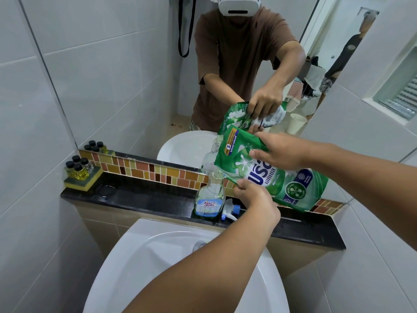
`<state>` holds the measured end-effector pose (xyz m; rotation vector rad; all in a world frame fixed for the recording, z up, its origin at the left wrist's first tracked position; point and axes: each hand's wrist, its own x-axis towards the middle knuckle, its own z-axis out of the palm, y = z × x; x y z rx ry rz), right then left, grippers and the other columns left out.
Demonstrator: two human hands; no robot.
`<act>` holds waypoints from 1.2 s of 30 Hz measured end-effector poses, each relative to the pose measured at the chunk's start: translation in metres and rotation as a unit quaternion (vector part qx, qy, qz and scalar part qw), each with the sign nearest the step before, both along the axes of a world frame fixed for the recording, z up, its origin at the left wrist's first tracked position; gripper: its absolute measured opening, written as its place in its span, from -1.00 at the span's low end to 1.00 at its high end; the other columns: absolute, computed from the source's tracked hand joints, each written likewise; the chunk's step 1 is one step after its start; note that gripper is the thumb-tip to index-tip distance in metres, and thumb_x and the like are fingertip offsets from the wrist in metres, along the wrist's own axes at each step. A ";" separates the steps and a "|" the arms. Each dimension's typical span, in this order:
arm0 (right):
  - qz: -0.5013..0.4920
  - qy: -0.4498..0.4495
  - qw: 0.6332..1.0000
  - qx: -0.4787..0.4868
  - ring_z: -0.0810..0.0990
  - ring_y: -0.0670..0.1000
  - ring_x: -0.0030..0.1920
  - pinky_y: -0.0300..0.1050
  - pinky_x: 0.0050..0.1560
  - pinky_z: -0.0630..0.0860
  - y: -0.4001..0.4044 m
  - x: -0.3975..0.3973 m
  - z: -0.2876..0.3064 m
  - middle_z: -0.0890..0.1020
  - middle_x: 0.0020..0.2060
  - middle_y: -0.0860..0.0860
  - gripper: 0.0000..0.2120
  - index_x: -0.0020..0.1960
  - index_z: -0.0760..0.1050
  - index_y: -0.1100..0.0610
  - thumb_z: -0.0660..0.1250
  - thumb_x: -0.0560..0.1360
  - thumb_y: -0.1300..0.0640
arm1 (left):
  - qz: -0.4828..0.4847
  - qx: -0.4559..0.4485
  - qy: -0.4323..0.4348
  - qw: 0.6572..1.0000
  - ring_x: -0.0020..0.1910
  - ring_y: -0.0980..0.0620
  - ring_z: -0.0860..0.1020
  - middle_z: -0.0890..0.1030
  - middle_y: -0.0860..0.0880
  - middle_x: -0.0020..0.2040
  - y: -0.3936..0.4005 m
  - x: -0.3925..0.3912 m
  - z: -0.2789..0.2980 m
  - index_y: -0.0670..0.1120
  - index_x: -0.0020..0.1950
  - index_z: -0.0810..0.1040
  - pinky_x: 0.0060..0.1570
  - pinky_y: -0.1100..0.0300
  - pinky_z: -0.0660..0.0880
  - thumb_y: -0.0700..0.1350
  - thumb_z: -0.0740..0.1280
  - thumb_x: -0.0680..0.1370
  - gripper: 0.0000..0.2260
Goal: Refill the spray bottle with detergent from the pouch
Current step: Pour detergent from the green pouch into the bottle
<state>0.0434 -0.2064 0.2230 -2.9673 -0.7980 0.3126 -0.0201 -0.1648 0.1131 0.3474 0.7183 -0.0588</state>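
The bottle (210, 195) is standing upright on the black desk (140, 197) behind the sink (180, 256), its neck open and bare so that liquid can go straight in; its trigger head (230, 210) is lying on its side on the desk just beside it at about 3 o'clock, parked within reach for refitting. The green pouch (270, 175) is being held in the air at roughly 2 o'clock from the bottle, tilted so that one lower corner is pointing down toward the neck. The right hand (284, 152) is gripping the pouch's upper part with the thumb across the front, carrying its weight and setting the tilt. The left hand (255, 195) is pinching the low corner between thumb and fingers, probably to steer that corner over the narrow opening; whether it is already cut I cannot tell. No stream is showing, so pouring seems not yet begun. The bottle is holding some pale liquid near the bottom. With such a small neck, a soft pouch could easily slop onto the desk. Small black-capped vials (77, 169) are sitting well apart at 9 o'clock.
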 end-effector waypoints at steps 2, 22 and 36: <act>0.001 -0.003 1.000 -0.004 0.56 -0.13 -0.16 -0.17 -0.24 0.40 0.000 0.000 0.000 0.56 -0.15 -0.10 -0.82 0.15 0.38 -0.03 0.24 0.71 -0.13 | -0.001 -0.004 -0.003 1.000 0.17 -0.13 0.60 0.58 0.03 0.03 0.000 0.001 -0.002 0.07 0.32 0.33 0.38 -0.29 0.50 0.13 0.00 0.77 -0.76; -0.069 0.010 0.987 0.146 0.75 -0.01 -0.12 0.19 -0.07 0.70 -0.031 -0.025 -0.039 0.74 -0.07 -0.01 -0.75 0.20 0.43 -0.01 0.22 0.70 -0.18 | -0.012 0.140 -0.028 0.990 0.04 -0.14 0.65 0.67 -0.11 0.05 -0.001 0.006 -0.044 0.03 0.45 0.33 0.22 -0.18 0.62 0.11 0.02 0.78 -0.70; -0.144 0.045 0.945 0.291 0.77 -0.08 -0.06 0.05 0.00 0.71 -0.040 -0.033 -0.076 0.77 0.01 -0.07 -0.71 0.30 0.47 -0.05 0.25 0.69 -0.19 | -0.039 0.310 -0.025 0.950 -0.19 -0.03 0.63 0.65 -0.12 -0.06 0.023 0.004 -0.052 0.00 0.21 0.33 -0.25 0.09 0.60 0.11 0.01 0.78 -0.77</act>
